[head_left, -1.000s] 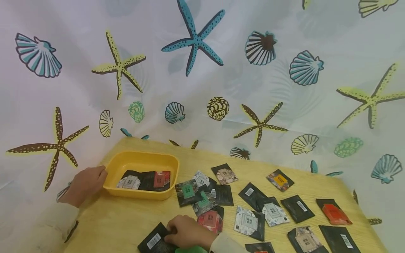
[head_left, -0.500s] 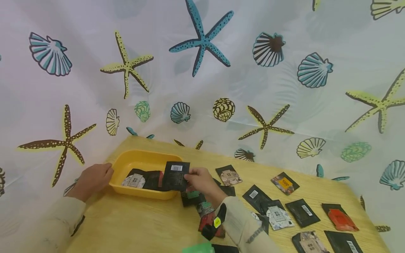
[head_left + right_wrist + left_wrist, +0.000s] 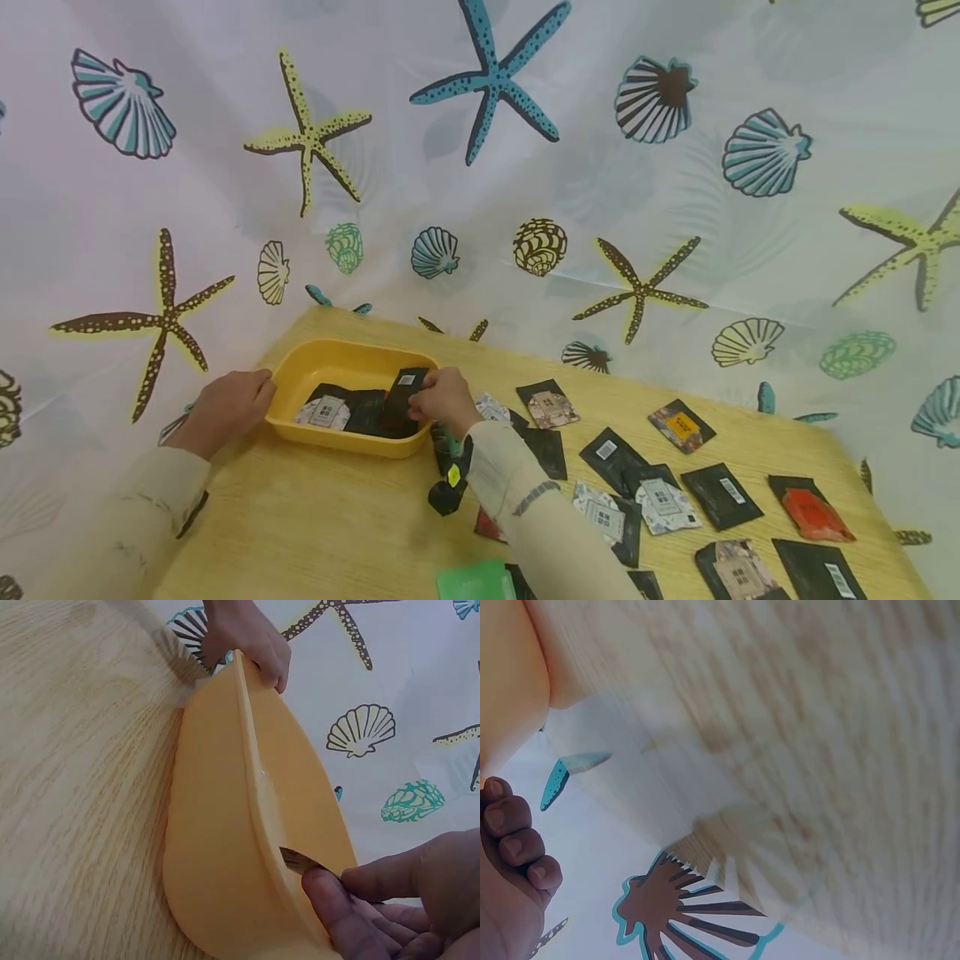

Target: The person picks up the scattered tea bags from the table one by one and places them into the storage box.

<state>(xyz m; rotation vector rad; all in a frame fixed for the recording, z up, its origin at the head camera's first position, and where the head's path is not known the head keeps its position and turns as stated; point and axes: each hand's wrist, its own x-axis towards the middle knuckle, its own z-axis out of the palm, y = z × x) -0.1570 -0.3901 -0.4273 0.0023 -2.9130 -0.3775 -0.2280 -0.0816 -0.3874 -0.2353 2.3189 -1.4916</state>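
Observation:
A yellow plastic basin (image 3: pixel 337 443) stands at the table's left end, with several flat sachets (image 3: pixel 327 410) lying inside. My left hand (image 3: pixel 232 408) grips its left rim; in the right wrist view those fingers hook over the edge. Between thumb and fingers, my right hand (image 3: pixel 444 396) pinches a black sachet (image 3: pixel 403 396) with a white barcode label, tilted over the basin's right end. The right wrist view shows only a thin edge of this sachet (image 3: pixel 300 860), just inside the basin wall (image 3: pixel 217 847). The left wrist view catches the curled left fingers (image 3: pixel 523 844).
More sachets lie scattered over the wooden table (image 3: pixel 315 517), among them a red-fronted one (image 3: pixel 812 510) and a black one (image 3: pixel 722 495). A green sachet (image 3: pixel 476 581) is at the front edge. A curtain printed with starfish and shells (image 3: pixel 487 192) hangs behind and beside the table.
My right hand has picked up the black sachet from the table's front and carried it up and left, now over the basin. The left hand keeps its grip on the rim.

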